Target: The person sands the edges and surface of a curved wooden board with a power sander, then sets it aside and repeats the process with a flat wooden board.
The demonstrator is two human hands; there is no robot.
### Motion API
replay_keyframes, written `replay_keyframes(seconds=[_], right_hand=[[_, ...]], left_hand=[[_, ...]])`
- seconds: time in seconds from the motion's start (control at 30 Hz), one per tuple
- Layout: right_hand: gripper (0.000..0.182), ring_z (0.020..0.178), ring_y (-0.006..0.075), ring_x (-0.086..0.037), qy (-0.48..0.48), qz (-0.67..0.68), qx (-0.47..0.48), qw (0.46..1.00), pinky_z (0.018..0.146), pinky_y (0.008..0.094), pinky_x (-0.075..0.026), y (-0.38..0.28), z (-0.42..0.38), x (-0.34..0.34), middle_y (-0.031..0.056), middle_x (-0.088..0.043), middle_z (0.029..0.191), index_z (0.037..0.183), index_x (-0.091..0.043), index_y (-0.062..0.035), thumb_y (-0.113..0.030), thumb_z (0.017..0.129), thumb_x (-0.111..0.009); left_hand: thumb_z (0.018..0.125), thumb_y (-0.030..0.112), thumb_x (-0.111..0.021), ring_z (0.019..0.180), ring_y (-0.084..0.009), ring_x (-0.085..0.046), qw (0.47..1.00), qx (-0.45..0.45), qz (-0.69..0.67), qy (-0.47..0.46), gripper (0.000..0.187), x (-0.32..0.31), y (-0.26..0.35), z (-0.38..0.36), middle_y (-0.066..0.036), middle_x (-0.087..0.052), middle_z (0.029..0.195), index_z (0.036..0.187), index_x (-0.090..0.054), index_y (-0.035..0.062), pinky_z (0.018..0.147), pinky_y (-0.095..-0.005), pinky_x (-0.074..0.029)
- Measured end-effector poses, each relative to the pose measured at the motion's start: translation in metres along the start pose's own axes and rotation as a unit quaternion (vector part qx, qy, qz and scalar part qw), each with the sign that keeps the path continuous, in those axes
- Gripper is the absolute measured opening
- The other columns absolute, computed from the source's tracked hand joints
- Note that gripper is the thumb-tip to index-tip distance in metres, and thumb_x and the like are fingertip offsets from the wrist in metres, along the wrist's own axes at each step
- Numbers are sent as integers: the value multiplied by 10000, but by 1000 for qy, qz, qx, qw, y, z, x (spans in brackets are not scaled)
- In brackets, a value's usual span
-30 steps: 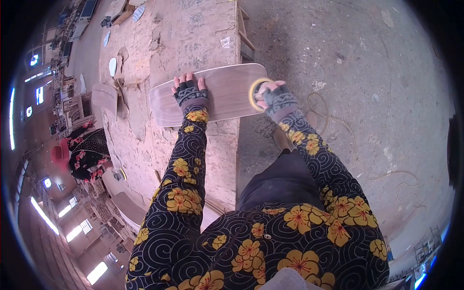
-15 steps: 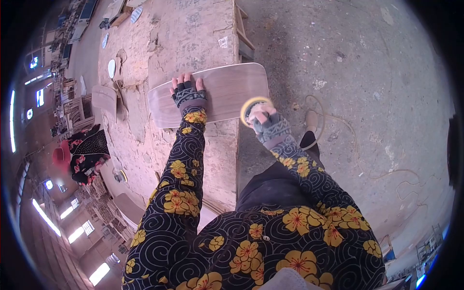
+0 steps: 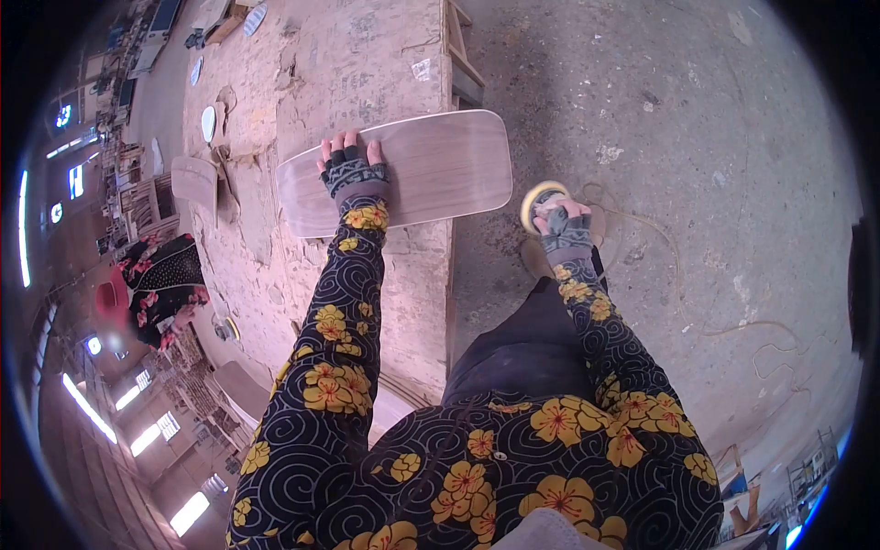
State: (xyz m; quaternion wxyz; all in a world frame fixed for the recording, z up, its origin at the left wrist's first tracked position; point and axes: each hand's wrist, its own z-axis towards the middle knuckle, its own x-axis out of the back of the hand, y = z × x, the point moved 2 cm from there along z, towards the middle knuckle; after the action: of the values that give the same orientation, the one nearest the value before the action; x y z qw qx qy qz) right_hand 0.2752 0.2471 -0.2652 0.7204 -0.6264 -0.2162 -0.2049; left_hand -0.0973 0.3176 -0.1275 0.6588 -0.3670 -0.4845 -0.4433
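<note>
A wooden panel (image 3: 445,165) with rounded corners lies on the worktable, its right end jutting past the table's edge. My left hand (image 3: 353,167), in a patterned fingerless glove, rests flat on the left part of the panel with its fingers spread. Beyond the panel's right end, over the floor, my right hand (image 3: 565,220) grips a round sander (image 3: 541,200) with a yellow rim. The sander is apart from the panel, and its working face cannot be made out. A similar glove covers my right hand.
The worn worktable (image 3: 367,302) has a rough, patched top. Curved wooden pieces (image 3: 195,181) lie at its far left. A thin hose (image 3: 676,266) trails over the concrete floor (image 3: 733,183). A person in a red hat (image 3: 112,295) stands across the table.
My right hand has carried the sander from the panel's near right corner out to the right, clear of the panel. My left hand stays on the panel, which has shifted slightly.
</note>
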Motion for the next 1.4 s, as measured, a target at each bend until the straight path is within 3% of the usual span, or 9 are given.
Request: replay_keyframes(seconds=[0.17, 0.47, 0.6, 0.7, 0.73, 0.87, 1.07, 1.17, 1.4], right_hand=[[662, 1125, 377, -513, 17, 55, -56, 997, 979, 493, -448, -25, 17, 13, 172, -479, 1197, 1245, -486, -131, -162, 705, -868], [564, 1105, 341, -519, 15, 110, 124, 986, 951, 470, -479, -82, 5, -4, 130, -538, 1183, 1157, -539, -146, -122, 692, -857], [633, 1118, 341, -539, 3, 70, 36, 997, 976, 465, -458, -56, 14, -2, 154, -533, 1192, 1196, -534, -141, -196, 674, -888], [594, 1120, 328, -547, -28, 163, -202, 965, 990, 452, -452, -23, 38, 1, 163, -545, 1185, 1205, -531, -129, -225, 719, -858], [543, 1112, 317, -555, -19, 117, -176, 977, 994, 445, -449, -18, 46, 5, 166, -545, 1196, 1201, -541, -115, -230, 756, -829], [523, 1108, 326, -561, -3, 185, -146, 972, 984, 448, -458, -33, 65, 8, 172, -554, 1201, 1185, -559, -111, -247, 760, -832], [418, 1121, 344, -562, -149, 46, 147, 977, 950, 470, -492, -139, 87, -3, 138, -584, 1178, 1082, -590, -149, -250, 745, -816], [386, 1076, 330, -597, -169, 56, 113, 977, 920, 473, -523, -146, 96, -12, 122, -593, 1171, 1100, -598, -146, -265, 786, -788], [507, 1108, 352, -514, -162, 27, 10, 986, 928, 457, -498, -103, 134, -25, 138, -521, 1185, 1192, -547, -154, -274, 774, -807]], left_hand=[[972, 406, -565, 1431, -372, -359, 1000, 3, -1, -3, 453, 4, 2, -1, -105, -514, 1439, 1348, -553, 154, 1165, -599, -237], [974, 399, -568, 1441, -368, -344, 1000, 4, -3, -11, 464, 6, 6, 0, -97, -498, 1445, 1364, -538, 150, 1172, -602, -221], [973, 394, -570, 1443, -369, -339, 1000, 3, -4, -12, 460, 4, 2, 0, -99, -499, 1442, 1364, -540, 154, 1174, -606, -220], [970, 386, -576, 1445, -367, -336, 1000, 9, -5, -15, 458, 4, 3, 1, -99, -501, 1438, 1364, -542, 155, 1176, -607, -218], [969, 383, -578, 1446, -366, -336, 1000, 10, -5, -16, 458, 5, 4, 0, -99, -502, 1437, 1364, -542, 155, 1177, -607, -218], [965, 377, -586, 1444, -364, -340, 1000, 8, -8, -14, 458, 6, 4, 1, -99, -501, 1438, 1364, -542, 155, 1180, -598, -223], [967, 373, -588, 1443, -368, -346, 1000, 1, 0, -8, 455, 7, 4, 0, -105, -498, 1444, 1358, -542, 145, 1173, -606, -228], [969, 366, -587, 1442, -374, -345, 1000, 1, -2, -9, 453, 6, 5, 2, -112, -494, 1448, 1360, -540, 140, 1175, -606, -223], [977, 373, -582, 1444, -379, -342, 1000, -2, -8, -15, 463, 10, 7, 0, -115, -489, 1455, 1375, -531, 141, 1175, -602, -225]])
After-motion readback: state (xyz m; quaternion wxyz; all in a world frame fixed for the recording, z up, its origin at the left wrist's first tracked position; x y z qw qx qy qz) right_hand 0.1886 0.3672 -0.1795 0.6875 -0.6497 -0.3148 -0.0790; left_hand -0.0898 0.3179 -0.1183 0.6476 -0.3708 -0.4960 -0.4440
